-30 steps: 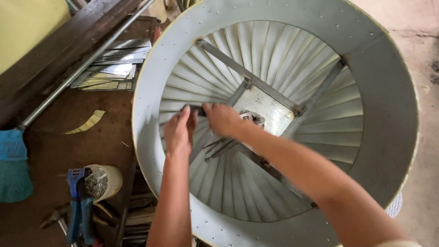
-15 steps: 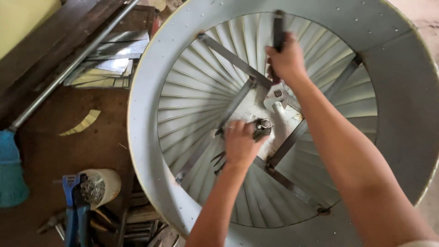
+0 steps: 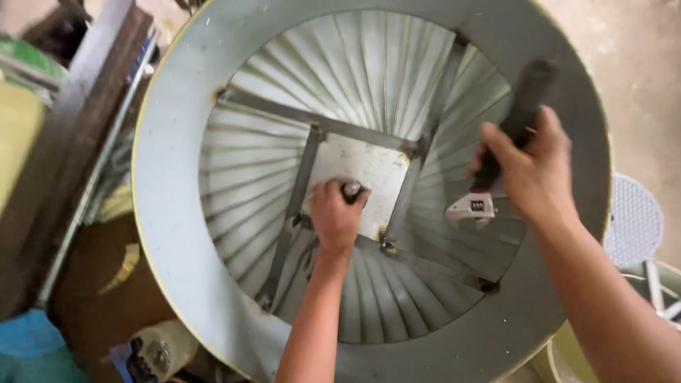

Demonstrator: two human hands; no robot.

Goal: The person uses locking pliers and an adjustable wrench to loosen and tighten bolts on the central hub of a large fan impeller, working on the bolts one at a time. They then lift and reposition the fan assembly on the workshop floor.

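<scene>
Wrench: adjustable wrench [image 3: 474, 207], dark handle, raised over louvred vanes at right of round fan housing [image 3: 167, 177].
Right hand [image 3: 528, 167]: fist wrapped tight around wrench handle.
Left hand [image 3: 336, 216]: fingers closed on small dark knob [image 3: 352, 190] at square centre plate [image 3: 358, 174].

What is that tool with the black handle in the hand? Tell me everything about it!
It is an adjustable wrench. It has a long black handle and a shiny silver metal head with open jaws. The right hand grips the handle around its middle, holding the wrench tilted with the head pointing down and left. It hangs in the air over the slanted blades of the big round metal fan housing, touching nothing else.
</scene>
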